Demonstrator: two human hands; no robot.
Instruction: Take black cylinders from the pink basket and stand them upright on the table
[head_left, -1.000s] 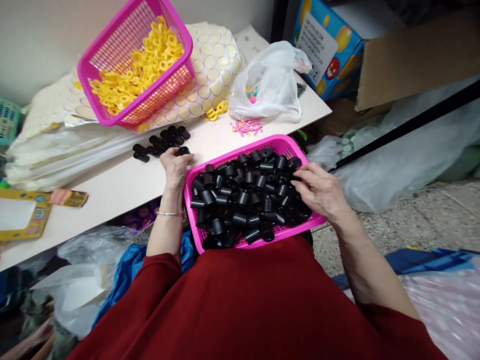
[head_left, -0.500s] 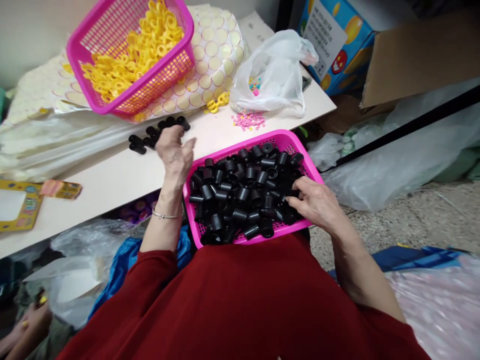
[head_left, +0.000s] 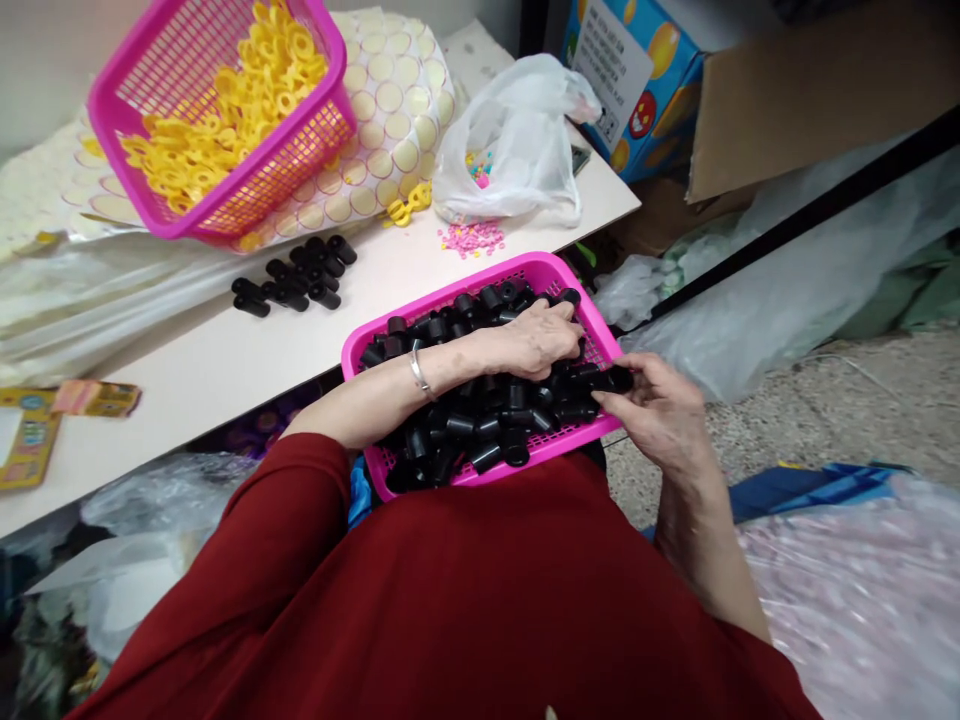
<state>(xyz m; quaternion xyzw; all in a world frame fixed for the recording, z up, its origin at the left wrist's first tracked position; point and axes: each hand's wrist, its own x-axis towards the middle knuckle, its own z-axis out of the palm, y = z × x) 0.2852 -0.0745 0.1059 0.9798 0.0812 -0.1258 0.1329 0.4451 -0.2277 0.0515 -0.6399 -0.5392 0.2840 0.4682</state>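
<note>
A pink plastic basket (head_left: 547,262) of short black plastic cylinders (head_left: 459,425) sits against my body. Across it reaches my left hand (head_left: 541,340), its bent fingers down among the cylinders near the right end. What those fingertips grip, if anything, is hidden. At the basket's right rim, my right hand (head_left: 660,405) pinches a black plastic cylinder (head_left: 616,379) between thumb and fingers. On the white table beyond lies a group of black cylinders (head_left: 296,275), apart from both hands.
A second pink basket (head_left: 262,170) with yellow plastic pieces (head_left: 225,120) rests tilted on patterned sheeting. Small pink beads (head_left: 472,237) lie beside a white plastic bag (head_left: 517,150). A blue printed box (head_left: 630,80) stands at the back right. Colourful cardboard (head_left: 30,440) lies at left.
My left hand has moved from the cylinders on the table rightward into the basket. More of the table group now shows. My right hand has shifted slightly outward and holds a cylinder at the rim.
</note>
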